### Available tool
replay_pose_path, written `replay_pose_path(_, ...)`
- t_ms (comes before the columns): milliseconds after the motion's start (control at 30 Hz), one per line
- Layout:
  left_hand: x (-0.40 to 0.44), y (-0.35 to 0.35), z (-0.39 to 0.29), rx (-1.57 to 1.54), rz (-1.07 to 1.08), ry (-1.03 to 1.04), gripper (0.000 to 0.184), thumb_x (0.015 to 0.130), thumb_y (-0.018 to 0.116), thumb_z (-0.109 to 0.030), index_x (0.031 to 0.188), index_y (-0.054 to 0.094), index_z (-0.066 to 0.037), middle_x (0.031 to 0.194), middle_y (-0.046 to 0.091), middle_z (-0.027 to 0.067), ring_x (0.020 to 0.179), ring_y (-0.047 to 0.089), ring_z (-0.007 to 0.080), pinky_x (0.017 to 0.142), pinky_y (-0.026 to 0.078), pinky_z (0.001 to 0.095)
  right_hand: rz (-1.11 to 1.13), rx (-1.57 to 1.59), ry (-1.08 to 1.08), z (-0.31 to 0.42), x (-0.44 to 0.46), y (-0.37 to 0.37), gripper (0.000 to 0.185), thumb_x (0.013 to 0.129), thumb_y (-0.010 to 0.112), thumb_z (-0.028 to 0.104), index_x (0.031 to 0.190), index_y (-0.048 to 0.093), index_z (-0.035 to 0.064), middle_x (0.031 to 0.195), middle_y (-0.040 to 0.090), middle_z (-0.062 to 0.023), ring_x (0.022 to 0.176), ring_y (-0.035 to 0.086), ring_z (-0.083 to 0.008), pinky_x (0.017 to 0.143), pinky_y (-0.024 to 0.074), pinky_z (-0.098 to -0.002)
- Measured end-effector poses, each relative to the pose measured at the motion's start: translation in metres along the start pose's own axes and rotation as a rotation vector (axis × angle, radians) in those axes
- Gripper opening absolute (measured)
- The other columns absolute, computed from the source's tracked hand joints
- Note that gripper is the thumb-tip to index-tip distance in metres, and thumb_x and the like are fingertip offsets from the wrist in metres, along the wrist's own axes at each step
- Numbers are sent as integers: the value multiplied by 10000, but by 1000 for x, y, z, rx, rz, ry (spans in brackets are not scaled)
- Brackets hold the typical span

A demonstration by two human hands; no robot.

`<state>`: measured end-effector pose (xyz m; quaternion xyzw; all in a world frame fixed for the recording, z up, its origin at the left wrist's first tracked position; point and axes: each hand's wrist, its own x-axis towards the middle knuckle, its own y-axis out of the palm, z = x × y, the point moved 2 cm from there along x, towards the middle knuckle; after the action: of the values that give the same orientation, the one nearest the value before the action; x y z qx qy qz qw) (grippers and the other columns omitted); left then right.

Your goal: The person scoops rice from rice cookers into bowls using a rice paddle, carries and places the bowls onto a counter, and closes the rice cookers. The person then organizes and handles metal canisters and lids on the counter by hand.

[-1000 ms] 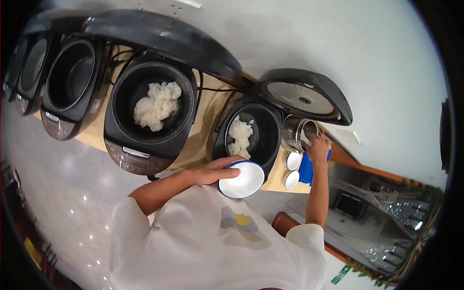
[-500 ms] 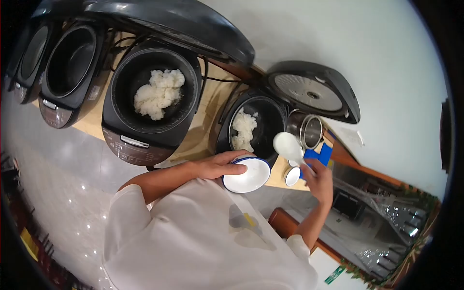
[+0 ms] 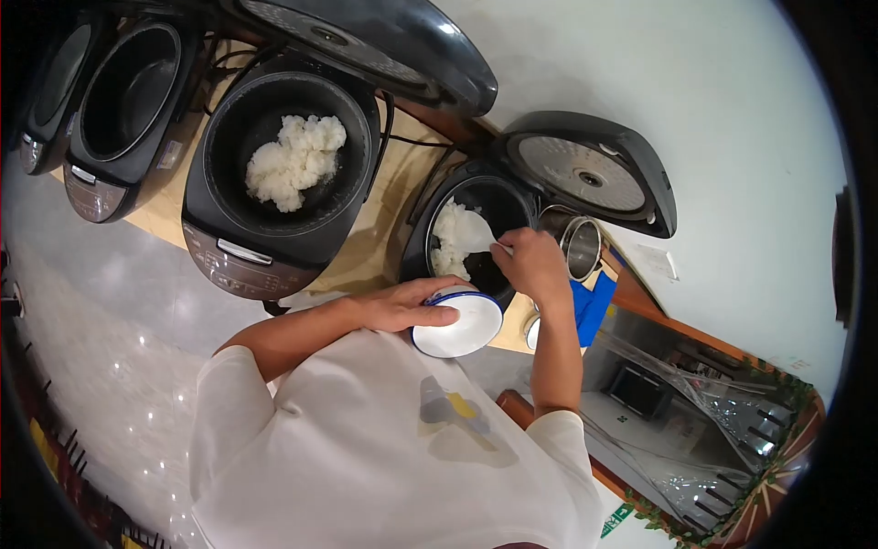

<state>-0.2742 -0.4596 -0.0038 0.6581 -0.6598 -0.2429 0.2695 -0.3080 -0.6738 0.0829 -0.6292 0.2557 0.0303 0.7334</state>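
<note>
My left hand (image 3: 416,306) grips a white bowl with a blue rim (image 3: 462,328), its thumb over the edge and the bowl's inside bare. Just beyond it stands a small rice cooker (image 3: 419,245) with its lid up. My right hand (image 3: 532,261) is closed on the handle of a white rice paddle (image 3: 471,231). The paddle's head is inside that cooker, against the cooked rice (image 3: 448,240) heaped on the pot's left side. Part of the pot is hidden behind my right hand.
A larger open rice cooker (image 3: 247,265) holds a clump of rice (image 3: 297,163). Farther left are more open cookers, including one with a bare pot (image 3: 133,91). Steel pots (image 3: 583,247), a small white cup (image 3: 532,331) and a blue cloth-like item (image 3: 594,306) lie right.
My right hand has moved left and forward, bringing the paddle from beside the steel pots into the small cooker's rice. My left hand still holds the bowl in nearly the same spot.
</note>
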Motion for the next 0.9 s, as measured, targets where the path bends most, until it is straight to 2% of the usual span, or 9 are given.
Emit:
replay_pose_path(67,1,-1,-1,13,20,-36,758,962,618,-520,1516,399,-52,1423,530,129,1339,478,237,1129,367,390,-2,-65,-15,-1,8,0,232,845,734,250,905,783,31,800,707,-221,801,693,-415,754,556,-463)
replay_pose_path(167,1,-1,-3,-12,30,-55,771,954,627,-530,1518,398,-58,1425,529,127,1339,479,237,1129,369,389,-32,-55,-107,-7,19,-4,229,846,732,223,919,779,11,750,705,-214,686,703,-369,683,562,-423)
replay_pose_path(267,3,-2,2,-18,25,-68,780,947,638,-533,1520,396,-60,1427,528,126,1338,479,236,1130,368,386,135,172,60,-19,31,-10,249,829,740,259,861,780,16,814,726,-195,700,706,-354,651,564,-441)
replay_pose_path(333,4,-2,1,-21,38,-72,780,948,639,-526,1521,394,-58,1430,525,126,1339,477,235,1132,366,385,318,410,275,-27,33,-11,265,847,755,259,907,782,3,715,712,-152,515,655,-236,522,525,-354)
replay_pose_path(433,5,-4,-1,-12,53,-61,782,951,639,-518,1524,387,-49,1435,518,127,1342,472,232,1136,361,385,306,583,291,-45,29,11,280,875,761,272,927,779,-2,646,680,-98,429,575,-138,446,462,-287)
replay_pose_path(600,6,-2,3,-32,71,-52,776,961,629,-509,1523,382,-35,1437,512,131,1345,467,229,1143,352,385,244,748,261,-31,13,72,300,938,734,302,905,771,6,579,599,-35,451,531,-95,442,413,-280)
replay_pose_path(667,5,-2,1,38,27,32,715,981,604,-545,1467,453,-43,1356,564,129,1289,513,227,1089,398,371,-45,465,82,-22,1,80,309,939,736,313,903,767,7,608,639,-103,481,584,-173,496,458,-330)
replay_pose_path(700,5,0,2,39,26,28,715,981,604,-545,1467,453,-43,1356,564,129,1289,513,227,1089,398,371,-152,432,57,-16,-4,83,312,930,743,320,922,765,9,682,674,-180,553,635,-272,579,501,-369)
replay_pose_path(900,2,1,-3,39,28,5,683,988,606,-529,1458,461,-54,1362,560,118,1285,515,209,1082,402,363,-157,485,66,-2,-16,69,290,912,744,314,931,774,26,763,679,-239,682,675,-414,641,535,-422)
